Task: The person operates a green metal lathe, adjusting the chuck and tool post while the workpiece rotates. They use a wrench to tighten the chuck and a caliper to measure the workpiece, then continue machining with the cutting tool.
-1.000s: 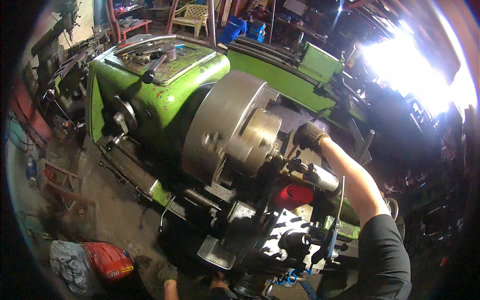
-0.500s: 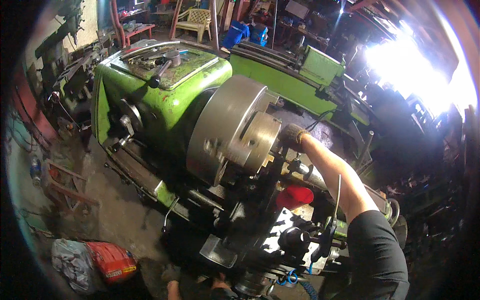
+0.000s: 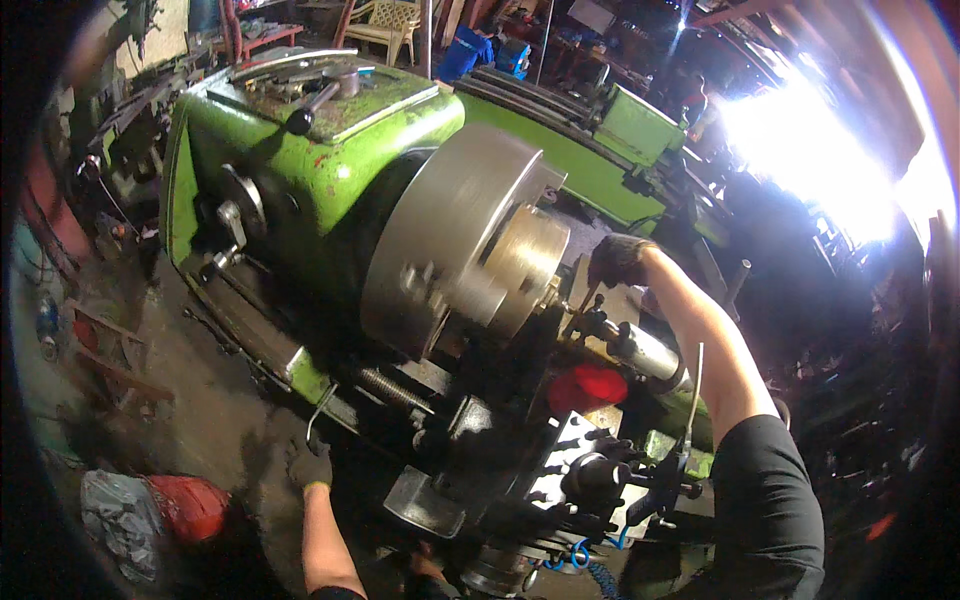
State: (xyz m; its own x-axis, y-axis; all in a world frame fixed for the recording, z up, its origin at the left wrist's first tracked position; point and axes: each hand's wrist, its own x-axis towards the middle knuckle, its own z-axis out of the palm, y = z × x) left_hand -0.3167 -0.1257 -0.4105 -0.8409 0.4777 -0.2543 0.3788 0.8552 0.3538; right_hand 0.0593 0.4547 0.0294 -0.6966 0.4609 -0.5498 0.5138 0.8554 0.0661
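Note:
A large lathe chuck [image 3: 445, 240] fills the middle, its surface smeared as if turning, with a brass-coloured cylindrical workpiece [image 3: 530, 255] in its jaws. My right hand [image 3: 618, 262], in a dark glove, is just right of the workpiece, fingers curled. A thin strip runs down from it toward the tailstock [image 3: 645, 355]; what it holds is unclear. At the lower left my left hand [image 3: 310, 467], also gloved, closes on the end of a bent metal lever [image 3: 322, 408] at the lathe's front; its knob is hidden.
The green headstock [image 3: 300, 150] stands left, with loose tools on top. A tool post [image 3: 590, 475] with bolts and a red piece [image 3: 588, 387] are near my right arm. A second green machine [image 3: 560, 160] stands behind. Bags [image 3: 150, 515] lie at the lower left.
My left hand has risen from the lower edge to the lever. My right hand has drawn back a little to the right from the workpiece. The view has shifted slightly.

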